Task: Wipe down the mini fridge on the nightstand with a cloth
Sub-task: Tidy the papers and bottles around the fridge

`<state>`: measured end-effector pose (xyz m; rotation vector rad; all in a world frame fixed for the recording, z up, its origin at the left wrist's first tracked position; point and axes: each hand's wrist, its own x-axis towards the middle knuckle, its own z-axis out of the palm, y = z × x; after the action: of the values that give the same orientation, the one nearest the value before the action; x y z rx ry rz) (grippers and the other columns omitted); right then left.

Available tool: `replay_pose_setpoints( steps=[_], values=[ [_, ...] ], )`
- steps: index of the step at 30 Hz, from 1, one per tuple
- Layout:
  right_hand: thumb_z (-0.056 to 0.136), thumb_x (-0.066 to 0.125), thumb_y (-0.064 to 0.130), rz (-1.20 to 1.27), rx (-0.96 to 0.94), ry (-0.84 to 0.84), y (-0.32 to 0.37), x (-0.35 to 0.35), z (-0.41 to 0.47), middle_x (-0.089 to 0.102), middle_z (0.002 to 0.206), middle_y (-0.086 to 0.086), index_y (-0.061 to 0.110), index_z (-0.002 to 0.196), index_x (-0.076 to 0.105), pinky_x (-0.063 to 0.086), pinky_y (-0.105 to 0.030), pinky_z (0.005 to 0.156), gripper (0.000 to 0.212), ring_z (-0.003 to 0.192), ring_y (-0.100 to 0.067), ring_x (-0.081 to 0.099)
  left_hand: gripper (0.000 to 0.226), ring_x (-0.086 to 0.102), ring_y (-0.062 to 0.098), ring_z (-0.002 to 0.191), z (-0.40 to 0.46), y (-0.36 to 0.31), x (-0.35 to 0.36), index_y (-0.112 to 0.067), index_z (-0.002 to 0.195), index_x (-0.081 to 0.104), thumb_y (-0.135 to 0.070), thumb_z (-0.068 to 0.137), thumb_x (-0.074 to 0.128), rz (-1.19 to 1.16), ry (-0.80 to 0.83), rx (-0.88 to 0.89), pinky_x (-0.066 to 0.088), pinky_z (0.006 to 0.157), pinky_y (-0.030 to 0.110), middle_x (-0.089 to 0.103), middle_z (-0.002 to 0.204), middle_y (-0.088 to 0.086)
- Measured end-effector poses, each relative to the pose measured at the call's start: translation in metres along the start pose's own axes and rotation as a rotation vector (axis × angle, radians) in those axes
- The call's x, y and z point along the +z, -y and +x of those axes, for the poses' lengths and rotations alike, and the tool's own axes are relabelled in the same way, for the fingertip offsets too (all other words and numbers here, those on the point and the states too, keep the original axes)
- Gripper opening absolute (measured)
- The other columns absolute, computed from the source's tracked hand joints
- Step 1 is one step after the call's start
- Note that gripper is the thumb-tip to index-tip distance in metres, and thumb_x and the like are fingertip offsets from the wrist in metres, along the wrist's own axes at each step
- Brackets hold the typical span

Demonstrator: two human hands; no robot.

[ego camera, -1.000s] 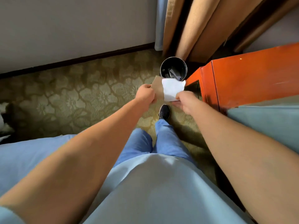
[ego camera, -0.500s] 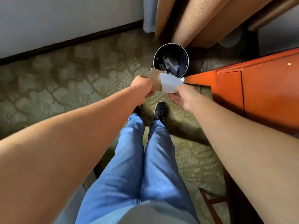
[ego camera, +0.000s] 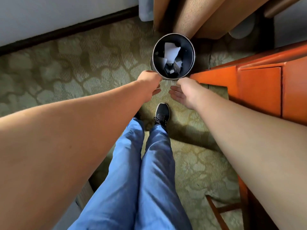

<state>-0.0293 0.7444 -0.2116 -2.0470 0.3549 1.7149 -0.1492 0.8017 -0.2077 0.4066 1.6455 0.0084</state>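
Both hands reach forward and down over a patterned green carpet (ego camera: 69, 77), side by side and a little apart, just near of a round dark bin (ego camera: 172, 55) that stands on the floor. The left hand (ego camera: 149, 85) is seen from the back, its fingers loosely curled downward; nothing can be seen in it, though the palm is turned away and how far it is open cannot be told fully. The right hand (ego camera: 184, 92) lies with the palm turned partly upward and inward, fingers spread loosely and open, holding nothing. Inside the bin lie scraps of white paper (ego camera: 171, 51) and some darker bits at the bottom. To the right of the bin and of the right hand stands a piece of orange wooden furniture (ego camera: 262, 90) with a panelled front; its near corner comes just beside the bin's rim. Tan curtains (ego camera: 191, 15) hang at the far side, right behind the bin, and a pale wall with a dark skirting board (ego camera: 69, 29) runs along the far left. Below the hands, the person's legs in blue trousers (ego camera: 142, 171) stretch toward the bin, with one black shoe (ego camera: 162, 113) showing plainly on the carpet between the two hands and the other nearly hidden by the left leg. No fridge and no cloth show anywhere in this view.
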Motion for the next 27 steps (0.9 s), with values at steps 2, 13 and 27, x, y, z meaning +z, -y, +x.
replay_pose_setpoints(
  steps=[2,13,27],
  values=[
    [0.101,0.044,0.013,-0.014,-0.009,0.025,-0.003,-0.004,-0.018,0.068,0.116,-0.011,0.012,0.126,0.051,0.061,-0.033,0.078,0.026,0.097,-0.024,0.072,0.015,0.068,0.020,0.110,-0.015,0.004,-0.005,-0.016,0.109,0.063,-0.007,0.101,0.057,-0.020,-0.017,-0.006,0.062,0.087,0.034,0.063,0.095,0.001],
    [0.101,0.048,0.017,-0.048,-0.135,0.064,-0.005,-0.034,-0.194,0.071,0.113,-0.007,0.012,0.121,0.057,0.061,-0.028,0.072,0.023,0.087,-0.016,0.071,0.016,0.070,0.020,0.106,-0.191,0.007,-0.020,-0.021,0.110,0.063,-0.012,0.099,0.057,-0.115,0.005,0.118,0.062,0.087,0.035,0.066,0.099,0.003],
    [0.100,0.050,0.020,0.151,-0.300,0.028,-0.102,-0.090,-0.359,0.073,0.087,-0.001,0.011,0.106,0.065,0.058,-0.025,0.058,0.018,0.065,-0.010,0.066,0.015,0.062,0.012,0.059,-0.374,0.077,-0.018,-0.013,0.093,0.063,-0.004,0.095,0.052,0.045,0.168,0.289,0.055,0.054,0.023,0.064,0.075,0.004]
  ],
)
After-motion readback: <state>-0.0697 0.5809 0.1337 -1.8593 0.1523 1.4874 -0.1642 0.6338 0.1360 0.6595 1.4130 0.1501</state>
